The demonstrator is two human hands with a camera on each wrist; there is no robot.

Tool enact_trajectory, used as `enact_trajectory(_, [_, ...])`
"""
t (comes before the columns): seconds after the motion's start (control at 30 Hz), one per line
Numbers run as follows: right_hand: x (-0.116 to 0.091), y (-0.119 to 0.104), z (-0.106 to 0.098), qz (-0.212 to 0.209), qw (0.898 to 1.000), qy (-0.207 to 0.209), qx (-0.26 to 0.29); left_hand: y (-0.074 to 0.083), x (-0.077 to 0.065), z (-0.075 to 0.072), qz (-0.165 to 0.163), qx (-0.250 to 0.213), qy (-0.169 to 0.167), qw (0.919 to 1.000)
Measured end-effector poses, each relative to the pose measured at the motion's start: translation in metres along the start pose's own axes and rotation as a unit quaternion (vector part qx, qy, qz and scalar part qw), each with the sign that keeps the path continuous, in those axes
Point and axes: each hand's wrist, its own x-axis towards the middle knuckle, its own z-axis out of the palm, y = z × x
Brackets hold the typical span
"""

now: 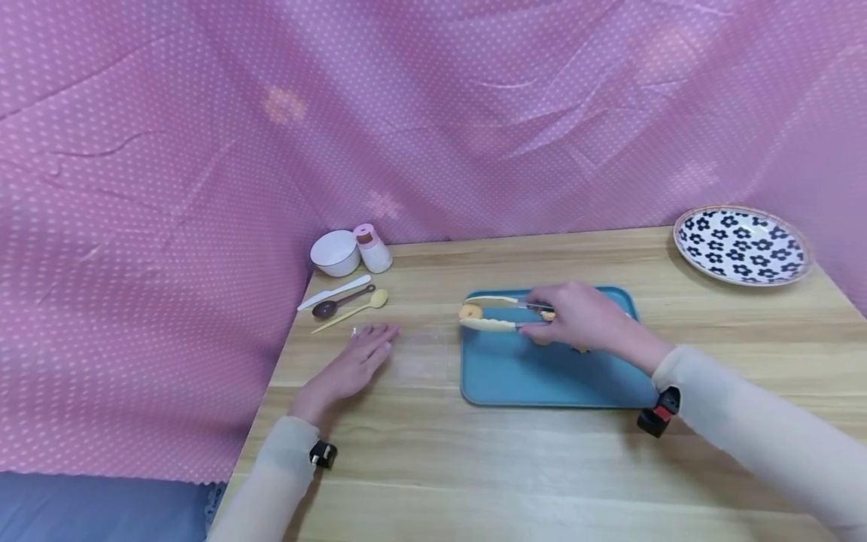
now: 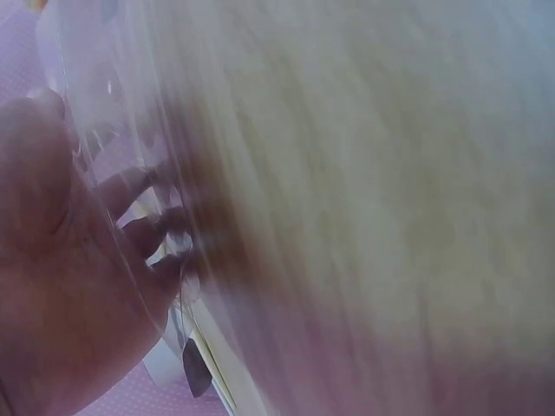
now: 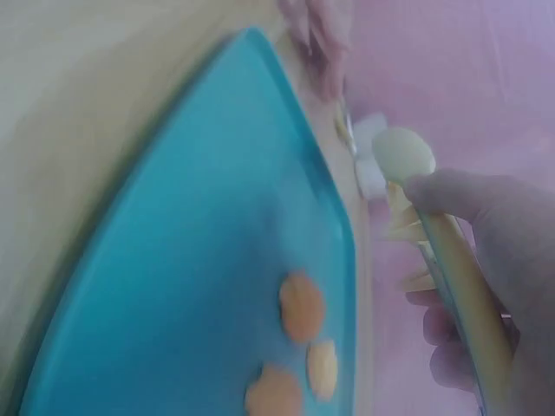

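Observation:
My right hand grips a pair of tongs with cream scalloped tips, over the left part of a blue tray. Between the tips sits a small round tan cookie, at the tray's left edge. More cookies lie on the tray, partly hidden under the hand in the head view. My left hand has its fingers extended against the left side of a clear plastic container. In the left wrist view the see-through wall crosses in front of the palm.
Behind the left hand lie a white knife, a brown spoon and a yellow spoon. A white bowl and a pink-topped bottle stand at the back left. A flower-patterned plate is at the back right, near the pink curtain.

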Motion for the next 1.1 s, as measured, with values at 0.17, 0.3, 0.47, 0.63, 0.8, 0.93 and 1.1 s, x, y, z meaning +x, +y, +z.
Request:
enact_trajectory(0.17, [-0.011,0.024,-0.003,0.001,1.000,0.018,-0.022,0.000,-0.002,-0.002,-0.007,-0.002,-0.003,1.0000])
enact_trajectory(0.3, [-0.018,0.037,-0.001,0.006,0.999,0.022,-0.039,-0.001,-0.002,-0.002,-0.007,-0.003,-0.003,1.0000])
enact_trajectory(0.47, [-0.024,0.043,0.001,0.011,0.998,0.011,-0.056,-0.001,-0.002,-0.002,-0.007,-0.004,-0.003,1.0000])
enact_trajectory(0.63, [-0.028,0.048,0.004,0.009,0.998,0.007,-0.059,-0.001,-0.003,-0.001,-0.012,-0.001,-0.004,0.9999])
enact_trajectory(0.8, [-0.030,0.052,0.008,0.000,0.999,0.011,-0.051,-0.001,-0.003,0.001,-0.010,-0.003,-0.002,0.9999])
enact_trajectory(0.93, [-0.032,0.053,0.010,0.001,0.998,0.015,-0.053,-0.001,-0.003,0.001,-0.010,-0.006,-0.002,0.9999])
enact_trajectory(1.1, [-0.033,0.053,0.010,0.008,0.999,0.013,-0.044,-0.001,-0.003,0.001,-0.011,-0.003,-0.002,0.9999])
